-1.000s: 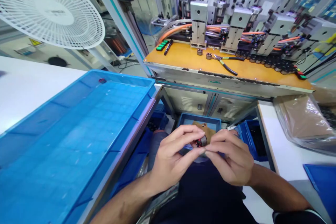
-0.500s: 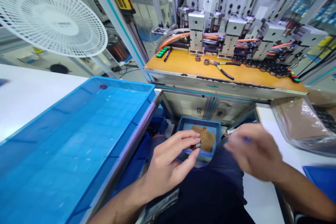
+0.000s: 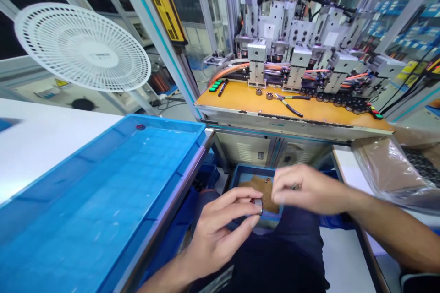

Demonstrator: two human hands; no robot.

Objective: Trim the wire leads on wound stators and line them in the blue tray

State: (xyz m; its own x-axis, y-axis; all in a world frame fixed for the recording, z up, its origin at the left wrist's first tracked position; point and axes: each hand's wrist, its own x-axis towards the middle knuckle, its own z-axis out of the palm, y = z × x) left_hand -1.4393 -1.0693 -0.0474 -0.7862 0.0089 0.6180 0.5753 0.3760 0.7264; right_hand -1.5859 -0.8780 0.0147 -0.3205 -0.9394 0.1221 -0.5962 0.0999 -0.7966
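My left hand (image 3: 225, 226) pinches a small motor stator (image 3: 257, 206), a short silvery cylinder with dark red windings, between thumb and fingertips. Close by on its right, my right hand (image 3: 305, 190) is closed with its fingers curled together, slightly blurred. Whatever its fingertips hold, if anything, is hidden. Both hands are above my lap. Beneath and beyond them sits a small blue bin (image 3: 245, 171) lined with brown cardboard (image 3: 256, 185), with a few tiny copper-coloured parts (image 3: 267, 180) in it.
A large blue tray (image 3: 165, 123) on the white table at left has a small red ring (image 3: 140, 127) in its far corner. Ahead, a machine (image 3: 299, 55) stands over an orange bench (image 3: 223, 100) with pliers (image 3: 290, 105) and round parts. At right lies a plastic-lined carton (image 3: 381, 165).
My right hand has come left, towards the stator, and its fingers have curled in. My left hand still holds the stator. The view has tilted up slightly.
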